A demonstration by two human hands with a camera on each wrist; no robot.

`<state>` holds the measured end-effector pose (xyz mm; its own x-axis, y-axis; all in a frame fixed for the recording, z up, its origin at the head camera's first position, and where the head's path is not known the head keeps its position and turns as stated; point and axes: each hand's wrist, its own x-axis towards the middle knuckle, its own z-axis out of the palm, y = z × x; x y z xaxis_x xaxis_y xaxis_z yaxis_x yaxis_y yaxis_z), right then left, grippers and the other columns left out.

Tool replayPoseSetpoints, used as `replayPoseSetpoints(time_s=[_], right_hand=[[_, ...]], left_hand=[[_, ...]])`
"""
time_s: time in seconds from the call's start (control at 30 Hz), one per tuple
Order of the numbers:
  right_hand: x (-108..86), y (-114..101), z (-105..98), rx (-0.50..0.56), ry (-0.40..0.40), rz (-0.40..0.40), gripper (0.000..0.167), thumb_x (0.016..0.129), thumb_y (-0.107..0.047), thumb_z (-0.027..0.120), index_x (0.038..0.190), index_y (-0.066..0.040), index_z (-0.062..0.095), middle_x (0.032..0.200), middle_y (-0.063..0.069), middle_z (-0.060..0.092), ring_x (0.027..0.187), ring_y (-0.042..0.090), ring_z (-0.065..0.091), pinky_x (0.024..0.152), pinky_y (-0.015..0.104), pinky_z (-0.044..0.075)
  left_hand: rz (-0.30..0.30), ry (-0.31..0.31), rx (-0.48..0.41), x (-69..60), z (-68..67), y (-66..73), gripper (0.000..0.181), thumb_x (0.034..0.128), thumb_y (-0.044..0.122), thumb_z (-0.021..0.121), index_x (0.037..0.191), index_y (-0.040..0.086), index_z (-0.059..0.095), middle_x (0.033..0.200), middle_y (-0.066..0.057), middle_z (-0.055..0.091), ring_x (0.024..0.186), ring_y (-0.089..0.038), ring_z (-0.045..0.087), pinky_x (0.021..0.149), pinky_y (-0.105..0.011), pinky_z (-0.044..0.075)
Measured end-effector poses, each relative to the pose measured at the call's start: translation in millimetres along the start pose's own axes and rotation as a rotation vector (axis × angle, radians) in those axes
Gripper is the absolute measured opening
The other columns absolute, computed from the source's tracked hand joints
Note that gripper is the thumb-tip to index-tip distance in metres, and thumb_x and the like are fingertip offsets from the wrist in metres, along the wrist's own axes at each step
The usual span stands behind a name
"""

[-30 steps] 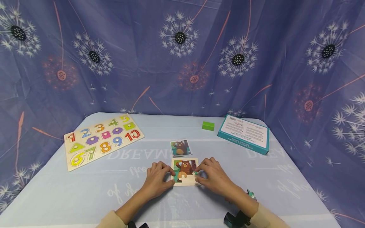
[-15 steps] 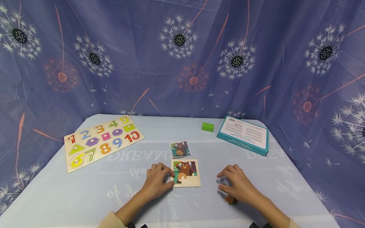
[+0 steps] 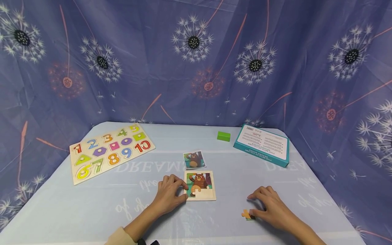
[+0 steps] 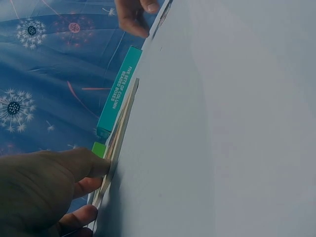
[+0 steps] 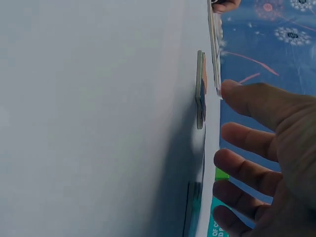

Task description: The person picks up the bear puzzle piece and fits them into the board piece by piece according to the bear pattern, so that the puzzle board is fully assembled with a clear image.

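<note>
A square wooden jigsaw puzzle board (image 3: 204, 194) with a bear picture lies in front of me; its lower right part shows bare wood. At its left edge my left hand (image 3: 170, 193) holds the board with thumb and bent fingers, seen also in the left wrist view. To the right, my right hand (image 3: 271, 206) hovers with spread fingers over an orange, brown and green puzzle piece (image 3: 246, 214), partly covered by the thumb. The right wrist view shows this piece (image 5: 200, 91) apart from the fingers, and a second piece (image 5: 192, 212) on the table.
A bear picture card (image 3: 194, 160) lies just behind the board. A number-and-shape peg board (image 3: 105, 170) is at the left. At the back right are a green block (image 3: 223, 136) and a teal box (image 3: 261, 144). A dandelion-print curtain (image 3: 153, 68) borders the table.
My right hand has left the board's right edge and moved right and nearer to me, over the loose puzzle piece. The left hand stays at the board's left edge.
</note>
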<state>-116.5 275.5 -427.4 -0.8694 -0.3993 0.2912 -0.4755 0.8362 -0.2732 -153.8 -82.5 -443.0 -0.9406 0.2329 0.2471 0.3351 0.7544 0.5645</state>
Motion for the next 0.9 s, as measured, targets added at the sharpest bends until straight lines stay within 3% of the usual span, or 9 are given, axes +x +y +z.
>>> replayPoseSetpoints(time_s=[0.33, 0.9], right_hand=[[-12.3, 6, 2, -0.009, -0.012, -0.075, 0.029, 0.071, -0.046, 0.075, 0.095, -0.034, 0.063, 0.098, -0.023, 0.051, 0.087, -0.005, 0.032, 0.071, 0.023, 0.033], [-16.5, 6, 5, 0.020, 0.023, -0.144, 0.031, 0.069, -0.028, 0.081, 0.093, -0.036, 0.063, 0.099, -0.023, 0.049, 0.088, -0.005, 0.033, 0.072, 0.022, 0.034]], left_hand=[[0.003, -0.003, -0.007, 0.0, 0.1, -0.1, 0.013, 0.0726, 0.021, 0.074, 0.080, 0.024, 0.064, 0.093, 0.005, 0.050, 0.088, -0.013, 0.036, 0.079, -0.039, 0.028], [0.002, 0.001, -0.007, 0.3, 0.2, 0.0, 0.014, 0.0712, 0.020, 0.074, 0.079, 0.024, 0.064, 0.092, 0.005, 0.050, 0.088, -0.013, 0.036, 0.078, -0.037, 0.027]])
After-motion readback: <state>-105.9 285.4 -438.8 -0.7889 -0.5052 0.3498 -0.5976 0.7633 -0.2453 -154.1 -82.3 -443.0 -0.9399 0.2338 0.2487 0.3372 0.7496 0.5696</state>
